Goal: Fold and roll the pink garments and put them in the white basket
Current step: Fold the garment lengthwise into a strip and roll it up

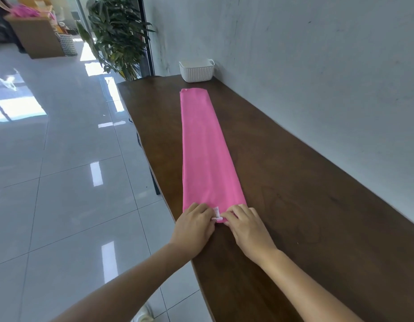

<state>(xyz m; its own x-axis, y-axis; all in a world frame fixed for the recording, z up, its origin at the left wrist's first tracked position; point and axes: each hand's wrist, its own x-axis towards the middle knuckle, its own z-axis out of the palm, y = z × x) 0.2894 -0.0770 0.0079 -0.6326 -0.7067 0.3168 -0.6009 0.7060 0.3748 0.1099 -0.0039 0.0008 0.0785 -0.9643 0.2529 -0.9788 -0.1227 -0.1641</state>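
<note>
A pink garment (205,145) lies folded into a long narrow strip along the dark wooden table (306,217), running away from me. My left hand (194,226) and my right hand (246,226) sit side by side on its near end, fingers curled round the cloth's edge. A small white label (217,213) shows between them. The white basket (197,70) stands beyond the strip's far end, against the wall; nothing shows above its rim.
A grey wall (317,54) runs along the table's right side. The table's left edge drops to a glossy tiled floor (50,170). A potted plant (117,36) stands past the far corner. Cardboard boxes with pink cloth (27,11) sit far left.
</note>
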